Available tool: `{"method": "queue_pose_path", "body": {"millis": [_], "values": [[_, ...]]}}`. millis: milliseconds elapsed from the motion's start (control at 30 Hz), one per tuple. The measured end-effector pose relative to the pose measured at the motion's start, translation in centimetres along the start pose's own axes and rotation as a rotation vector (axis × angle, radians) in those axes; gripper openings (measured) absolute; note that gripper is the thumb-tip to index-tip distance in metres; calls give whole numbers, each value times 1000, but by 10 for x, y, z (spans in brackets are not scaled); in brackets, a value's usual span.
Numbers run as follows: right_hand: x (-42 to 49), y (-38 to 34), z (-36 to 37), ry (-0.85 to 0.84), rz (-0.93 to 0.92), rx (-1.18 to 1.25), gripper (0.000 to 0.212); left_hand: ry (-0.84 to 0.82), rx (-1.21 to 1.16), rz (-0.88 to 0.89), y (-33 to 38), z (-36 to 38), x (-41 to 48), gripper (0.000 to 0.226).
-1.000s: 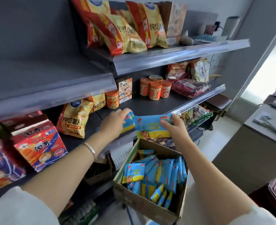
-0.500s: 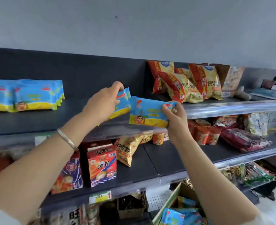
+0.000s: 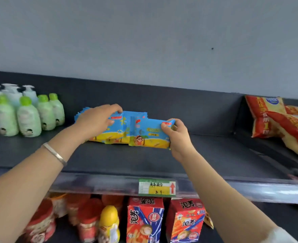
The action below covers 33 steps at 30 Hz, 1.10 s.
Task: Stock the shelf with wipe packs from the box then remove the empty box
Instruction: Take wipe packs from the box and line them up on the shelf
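Two wipe packs are held at the shelf [image 3: 127, 160], so stocking looks partway done. The left hand [image 3: 99, 121] curls over the top edge of the left pack [image 3: 117, 128]. The right hand [image 3: 177, 135] pinches the right end of the right pack [image 3: 149, 137], thumb on its front. Both stand upright and overlap at the middle, low over the shelf; whether they rest on it I cannot tell. Behind them a row [image 3: 82, 114] of the same packs already stands near the back panel, just right of the bottles [image 3: 27, 118].

By my reading, these two have yet to be released and squared up with the row. The box is out of view, so how many packs remain cannot be told, and carrying it away comes last.

Each pack is a flat, soft film pouch, blue above and yellow below, with a cartoon figure, a red label near the top and crimped ends.
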State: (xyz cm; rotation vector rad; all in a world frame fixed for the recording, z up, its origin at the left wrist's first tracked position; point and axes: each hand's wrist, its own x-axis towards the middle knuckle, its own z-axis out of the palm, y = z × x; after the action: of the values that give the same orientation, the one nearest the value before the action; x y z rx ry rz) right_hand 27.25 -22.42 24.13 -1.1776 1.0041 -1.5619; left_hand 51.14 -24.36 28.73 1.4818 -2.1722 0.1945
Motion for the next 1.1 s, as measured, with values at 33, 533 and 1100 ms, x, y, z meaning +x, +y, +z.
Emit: {"method": "queue_pose_path", "body": {"millis": [33, 533, 1100], "values": [[9, 7, 13, -16, 19, -4, 12, -37, 1, -11, -16, 2, 2, 33], [65, 32, 53, -161, -298, -1132, 27, -214, 39, 123, -99, 34, 26, 54], [31, 37, 69, -40, -459, -1667, 58, -65, 315, 103, -66, 39, 10, 67]]}}
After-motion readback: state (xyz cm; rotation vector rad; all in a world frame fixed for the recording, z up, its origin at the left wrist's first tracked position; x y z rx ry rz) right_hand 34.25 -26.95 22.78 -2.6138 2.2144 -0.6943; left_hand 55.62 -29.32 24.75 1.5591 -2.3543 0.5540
